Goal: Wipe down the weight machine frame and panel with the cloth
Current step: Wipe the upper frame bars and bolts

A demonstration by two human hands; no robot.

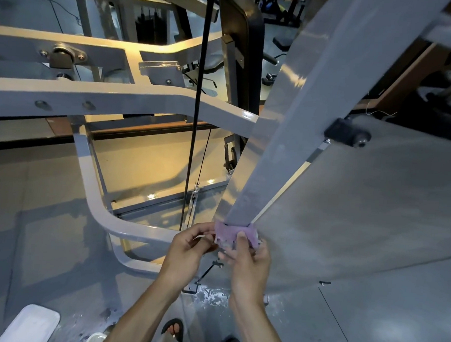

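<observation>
A purple cloth (225, 233) is wrapped round the bottom of the grey upright post (269, 152) of the weight machine frame. My right hand (249, 259) pinches the cloth, thumb on its front. My left hand (187, 249) holds the cloth's left edge with curled fingers. The large grey panel (359, 207) spreads to the right of the post, dusty and streaked. Curved grey frame bars (114, 98) run to the left.
A black cable (193, 133) hangs just left of the post. A black knob (350, 133) sticks out of the post higher up. A white pad (31, 322) lies at the lower left. My sandalled feet (173, 329) stand on the grey floor below.
</observation>
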